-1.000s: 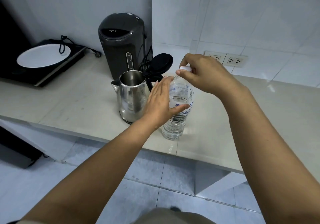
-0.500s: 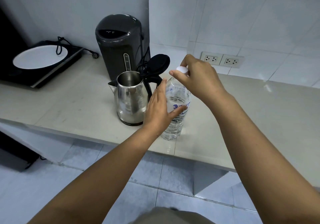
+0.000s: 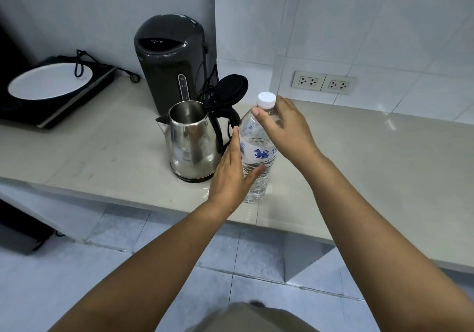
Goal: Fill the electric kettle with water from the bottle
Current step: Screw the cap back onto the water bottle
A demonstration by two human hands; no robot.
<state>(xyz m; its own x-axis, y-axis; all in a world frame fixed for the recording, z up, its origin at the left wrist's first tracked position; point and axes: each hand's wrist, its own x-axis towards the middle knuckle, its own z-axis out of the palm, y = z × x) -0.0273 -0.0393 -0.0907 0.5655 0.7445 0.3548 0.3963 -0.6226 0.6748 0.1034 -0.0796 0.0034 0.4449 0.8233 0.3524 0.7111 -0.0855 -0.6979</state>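
A clear plastic water bottle (image 3: pixel 257 152) with a white cap (image 3: pixel 266 100) stands upright on the pale counter (image 3: pixel 359 167), partly filled. My left hand (image 3: pixel 230 175) rests against its left side, fingers straight along the body and thumb across the front. My right hand (image 3: pixel 284 129) curls around the neck just under the cap, which stays on and uncovered. Directly left of the bottle stands the steel electric kettle (image 3: pixel 191 142), its black lid (image 3: pixel 230 88) flipped up and its mouth open.
A dark hot-water dispenser (image 3: pixel 169 62) stands behind the kettle with cords beside it. A black cooktop (image 3: pixel 23 111) carrying a white plate (image 3: pixel 48 80) sits far left. Two wall sockets (image 3: pixel 323 82) are at the back. The counter's front edge runs just below my wrists.
My right hand has slid off the cap down to the bottle's neck, leaving the cap exposed. My left hand stays on the bottle's side. The bottle and kettle have not moved.
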